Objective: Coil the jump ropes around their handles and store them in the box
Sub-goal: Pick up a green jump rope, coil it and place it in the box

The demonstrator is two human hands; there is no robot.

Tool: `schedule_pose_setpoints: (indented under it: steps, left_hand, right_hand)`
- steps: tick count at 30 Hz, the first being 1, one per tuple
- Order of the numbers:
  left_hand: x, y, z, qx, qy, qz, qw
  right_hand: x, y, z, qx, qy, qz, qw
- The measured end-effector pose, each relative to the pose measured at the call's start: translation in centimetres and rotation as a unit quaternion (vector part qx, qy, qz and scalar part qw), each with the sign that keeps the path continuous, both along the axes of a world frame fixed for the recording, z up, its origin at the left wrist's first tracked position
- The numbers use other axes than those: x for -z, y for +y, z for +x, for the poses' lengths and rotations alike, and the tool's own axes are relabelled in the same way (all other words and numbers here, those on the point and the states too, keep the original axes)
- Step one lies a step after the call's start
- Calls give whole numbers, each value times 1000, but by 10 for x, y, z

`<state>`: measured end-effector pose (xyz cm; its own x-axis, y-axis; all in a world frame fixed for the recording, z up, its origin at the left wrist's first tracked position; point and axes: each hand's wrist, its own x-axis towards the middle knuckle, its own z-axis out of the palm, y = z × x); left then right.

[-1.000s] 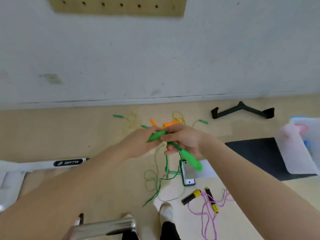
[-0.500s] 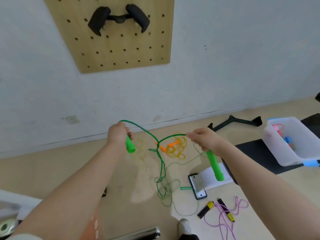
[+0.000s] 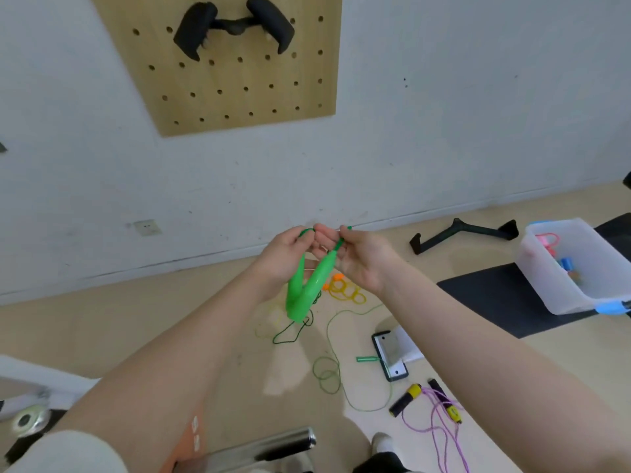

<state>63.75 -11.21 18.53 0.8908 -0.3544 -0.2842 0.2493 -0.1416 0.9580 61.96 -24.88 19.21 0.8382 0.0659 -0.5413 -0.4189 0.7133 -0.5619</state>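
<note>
I've brought both green handles (image 3: 305, 288) together; left hand (image 3: 286, 256) & right hand (image 3: 358, 259) pinch their tops. Purple rope (image 3: 433, 425), phone (image 3: 389, 356) on floor; box (image 3: 560, 288) at right.

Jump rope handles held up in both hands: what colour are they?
Bright green plastic jump rope handles, seen best in the head view.

Both hands hold the green jump rope up in front of the wall.

The left hand (image 3: 285, 257) and right hand (image 3: 358, 257) meet, each pinching the cord at the top of a green handle (image 3: 302, 291); the two handles hang down and touch at their lower ends. On the floor (image 3: 102, 322) below lie an orange-handled yellow rope (image 3: 345, 291), a purple rope (image 3: 440, 425) and a phone (image 3: 389, 356). A clear box (image 3: 560, 278) sits at right.
</note>
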Motion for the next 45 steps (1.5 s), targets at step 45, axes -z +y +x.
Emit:
schedule_pose_setpoints:
  steps: [45]
  left_hand:
    - [-29, -176, -53, -219, -82, -110, 966]
  right_hand:
    - [2, -159, -38, -325, -207, -695, 607]
